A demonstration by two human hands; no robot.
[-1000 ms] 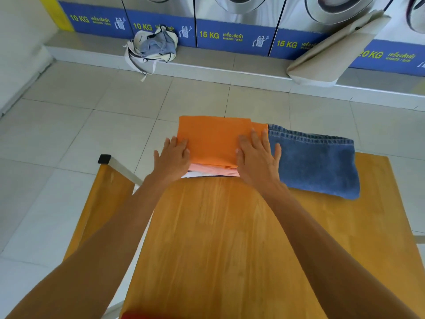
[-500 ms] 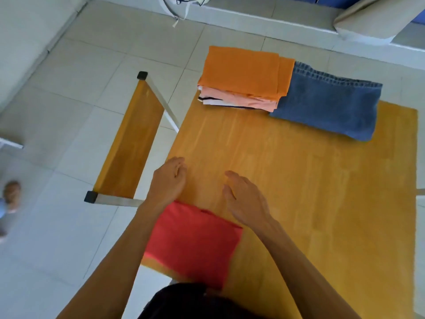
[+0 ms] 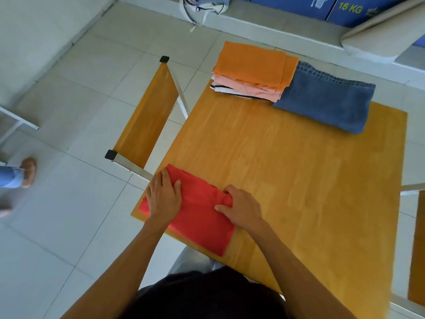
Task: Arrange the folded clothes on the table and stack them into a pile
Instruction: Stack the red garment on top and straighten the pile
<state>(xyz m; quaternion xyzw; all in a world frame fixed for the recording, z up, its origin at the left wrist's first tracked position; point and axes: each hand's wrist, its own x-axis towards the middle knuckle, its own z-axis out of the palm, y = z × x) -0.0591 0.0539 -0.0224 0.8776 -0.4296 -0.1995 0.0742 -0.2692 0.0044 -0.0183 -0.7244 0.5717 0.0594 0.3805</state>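
A folded red garment (image 3: 200, 217) lies at the near left corner of the wooden table (image 3: 299, 180). My left hand (image 3: 163, 199) rests flat on its left part. My right hand (image 3: 241, 208) pinches its bunched right edge between thumb and fingers. At the far left corner stands a pile (image 3: 250, 72) with an orange garment on top, a pink one under it and a black-and-white one at the bottom. Folded blue jeans (image 3: 326, 100) lie beside the pile on its right, touching it.
A wooden bench (image 3: 147, 116) with metal legs stands left of the table. Another person's foot (image 3: 28, 171) is on the tiled floor at far left. A bag (image 3: 204, 5) and washing machines line the back wall. A second bench edge (image 3: 417, 249) shows at right.
My hands left the orange pile, came back to the near edge and settled on the red garment; the right hand closed on its edge. The view tilted down.
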